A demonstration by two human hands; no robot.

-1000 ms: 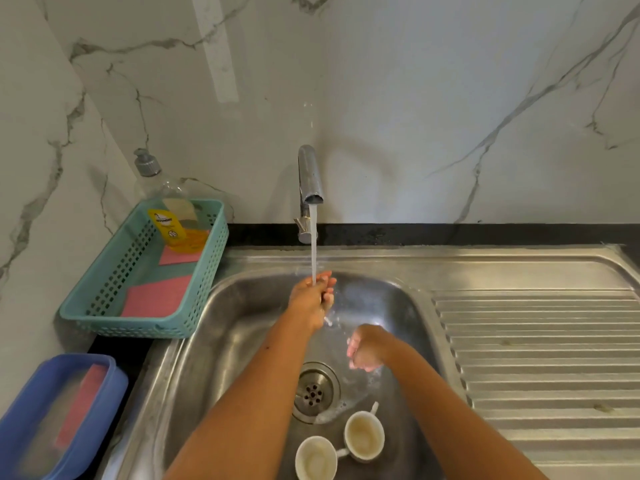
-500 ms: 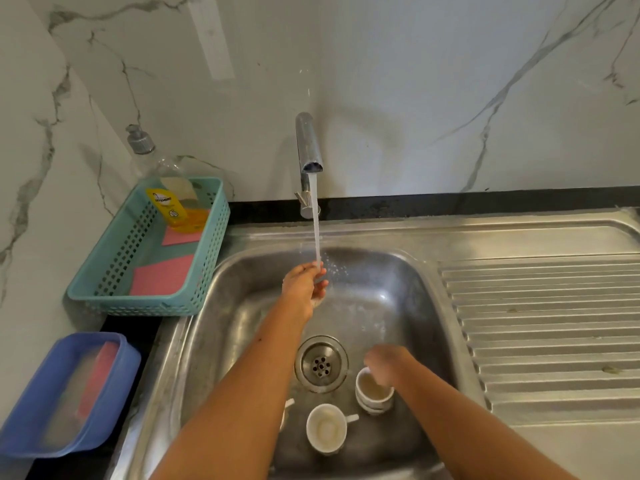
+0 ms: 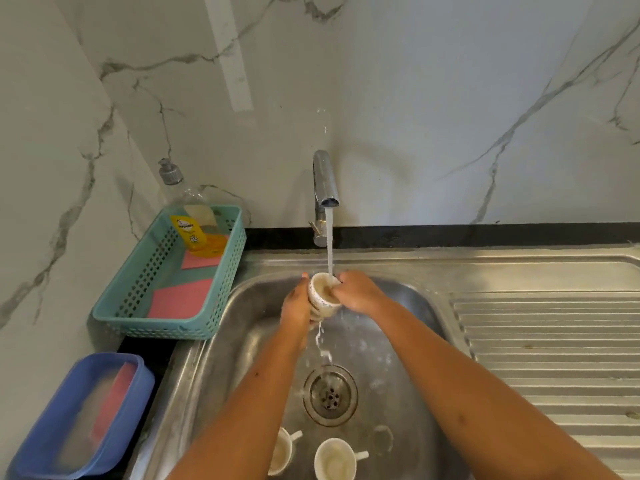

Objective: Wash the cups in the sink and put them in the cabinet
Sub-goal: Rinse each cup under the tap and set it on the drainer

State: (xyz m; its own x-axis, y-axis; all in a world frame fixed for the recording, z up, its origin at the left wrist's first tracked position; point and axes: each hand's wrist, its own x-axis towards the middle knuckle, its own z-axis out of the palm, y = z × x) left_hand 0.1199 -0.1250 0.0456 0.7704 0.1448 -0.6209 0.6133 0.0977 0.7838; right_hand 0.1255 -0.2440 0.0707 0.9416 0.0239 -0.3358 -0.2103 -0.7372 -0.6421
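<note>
A small white cup (image 3: 322,295) is held under the running tap (image 3: 325,183), and water streams into its mouth and spills out below. My left hand (image 3: 297,306) grips its outer wall from the left. My right hand (image 3: 356,293) holds it from the right, fingers curled over the rim into the cup. Two more white cups lie on the floor of the steel sink (image 3: 408,344) near its front edge: one (image 3: 335,459) with its handle to the right, the other (image 3: 281,450) partly hidden behind my left forearm.
A teal basket (image 3: 138,308) left of the sink holds pink cloths (image 3: 180,301) and a yellow dish soap bottle (image 3: 188,223). A blue lidded tub (image 3: 79,415) sits at the lower left. The ribbed draining board (image 3: 554,341) lies to the right. The drain (image 3: 330,394) is mid-basin.
My right hand has lifted a cup from the sink floor up to the water stream, and my left hand has taken hold of it there. The view has tilted up.
</note>
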